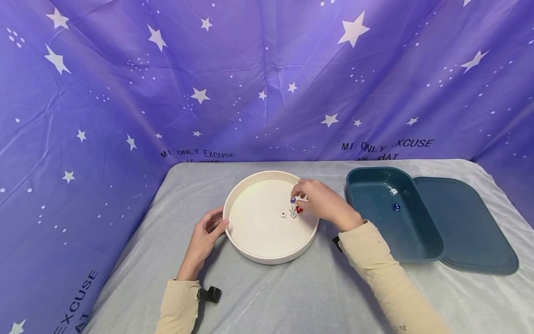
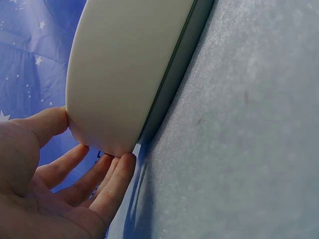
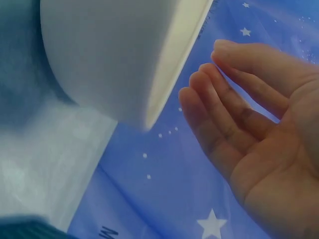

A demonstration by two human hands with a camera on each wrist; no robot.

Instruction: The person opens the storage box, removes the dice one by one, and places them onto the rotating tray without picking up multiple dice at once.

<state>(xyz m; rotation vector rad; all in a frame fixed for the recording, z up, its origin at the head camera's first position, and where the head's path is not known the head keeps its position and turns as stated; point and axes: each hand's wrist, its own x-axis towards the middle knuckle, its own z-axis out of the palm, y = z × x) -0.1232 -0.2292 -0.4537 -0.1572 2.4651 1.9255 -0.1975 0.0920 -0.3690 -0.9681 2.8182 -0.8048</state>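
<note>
A round cream tray (image 1: 254, 232) stands on the cloth-covered table. My left hand (image 1: 207, 230) grips its left side; in the left wrist view the thumb is at the rim and the fingertips touch the outer wall. Over the tray's right part, my right hand (image 1: 319, 199) pinches a blue die (image 1: 293, 200) at the fingertips. Right beneath are white dice (image 1: 293, 214) and a red die (image 1: 299, 210), with another white die (image 1: 283, 215) slightly left. In the right wrist view, the right hand (image 3: 244, 119) shows bent fingers beyond the tray wall; no die is visible there.
A dark teal box (image 1: 410, 239) to the right contains a white die (image 1: 393, 191) and a blue die (image 1: 396, 208). Its matching flat lid (image 1: 471, 222) lies against its right side. A purple star-print curtain (image 1: 267, 116) hangs behind the table (image 1: 267, 297).
</note>
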